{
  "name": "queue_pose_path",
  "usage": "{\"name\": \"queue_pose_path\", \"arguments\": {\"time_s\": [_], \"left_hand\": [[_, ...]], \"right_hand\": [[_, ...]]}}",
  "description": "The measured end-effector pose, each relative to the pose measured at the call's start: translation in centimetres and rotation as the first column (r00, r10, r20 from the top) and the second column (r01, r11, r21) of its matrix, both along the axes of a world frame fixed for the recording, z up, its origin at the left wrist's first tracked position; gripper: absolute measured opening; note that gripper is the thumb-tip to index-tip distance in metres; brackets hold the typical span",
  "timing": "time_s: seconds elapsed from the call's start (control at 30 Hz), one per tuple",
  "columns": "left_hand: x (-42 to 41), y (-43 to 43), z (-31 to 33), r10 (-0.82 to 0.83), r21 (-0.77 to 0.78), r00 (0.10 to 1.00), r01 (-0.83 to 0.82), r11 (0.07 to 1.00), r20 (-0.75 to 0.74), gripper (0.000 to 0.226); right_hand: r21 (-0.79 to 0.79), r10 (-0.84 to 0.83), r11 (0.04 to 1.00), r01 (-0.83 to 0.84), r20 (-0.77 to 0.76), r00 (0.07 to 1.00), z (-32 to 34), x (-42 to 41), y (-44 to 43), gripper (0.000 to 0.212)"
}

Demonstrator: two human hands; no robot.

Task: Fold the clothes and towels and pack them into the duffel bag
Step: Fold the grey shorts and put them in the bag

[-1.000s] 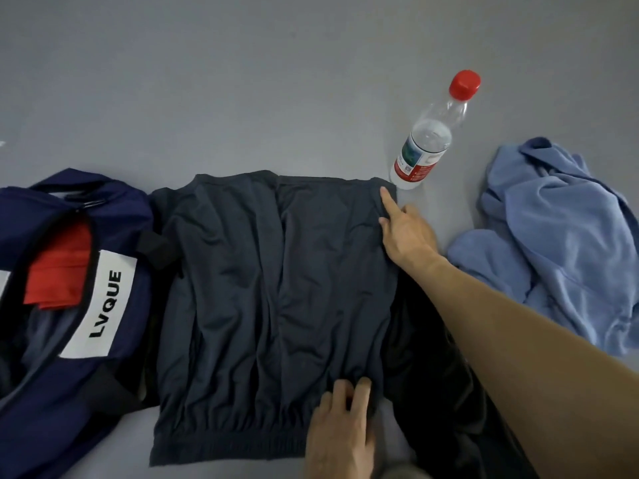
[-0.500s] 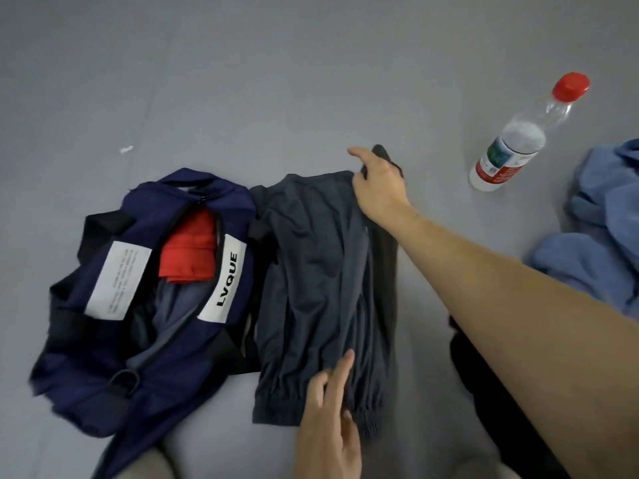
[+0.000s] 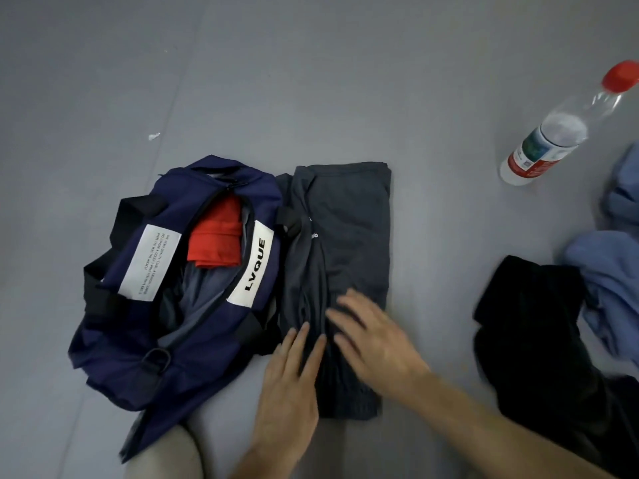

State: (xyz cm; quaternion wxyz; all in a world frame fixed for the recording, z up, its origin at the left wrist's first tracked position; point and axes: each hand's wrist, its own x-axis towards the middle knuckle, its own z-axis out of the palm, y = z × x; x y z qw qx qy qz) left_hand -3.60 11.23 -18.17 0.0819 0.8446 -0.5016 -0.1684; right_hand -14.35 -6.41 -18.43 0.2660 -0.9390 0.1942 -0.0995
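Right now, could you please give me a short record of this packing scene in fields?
bag: navy duffel bag, unzipped
inside: red garment
in work: dark grey garment, folded narrow, beside the bag
hands: left hand and right hand, both flat on its near end
waiting: black garment, blue garment, at right
other: water bottle, red cap, far right

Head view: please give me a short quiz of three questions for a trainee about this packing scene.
1. Which hands rest on the dark grey folded garment: left hand, right hand, or both?
2. True or false: this garment lies inside the navy blue fabric duffel bag.
3. The folded cloth inside the bag is: A red, B green, C yellow.
Key: 1 both; 2 false; 3 A.
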Motion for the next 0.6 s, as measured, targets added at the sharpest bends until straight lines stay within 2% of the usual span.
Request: {"name": "queue_pose_path", "arguments": {"time_s": [0.07,0.13,0.43,0.6], "left_hand": [[0.4,-0.1,-1.9,-0.105,0.101,0.994,0.101,0.990,0.033,0.060],[0.5,-0.3,-3.4,-0.171,0.164,0.984,0.159,0.973,0.056,0.057],[-2.3,-10.7,-4.7,-0.222,0.061,0.974,0.219,0.974,0.047,0.058],[-3.5,-14.3,-4.4,-0.168,0.061,0.985,0.166,0.984,0.028,0.059]], "right_hand": [[-0.063,0.201,0.973,-0.221,-0.238,0.950,-2.5,-2.9,2.2,0.064],[-0.060,0.240,0.958,-0.279,-0.363,0.900,-3.9,-4.2,2.2,0.074],[-0.112,0.033,0.989,-0.093,-0.451,0.892,-4.1,-8.5,-5.6,0.076],[-0.187,-0.038,0.981,-0.056,-0.463,0.886,-3.4,-9.9,-8.5,0.073]]}}
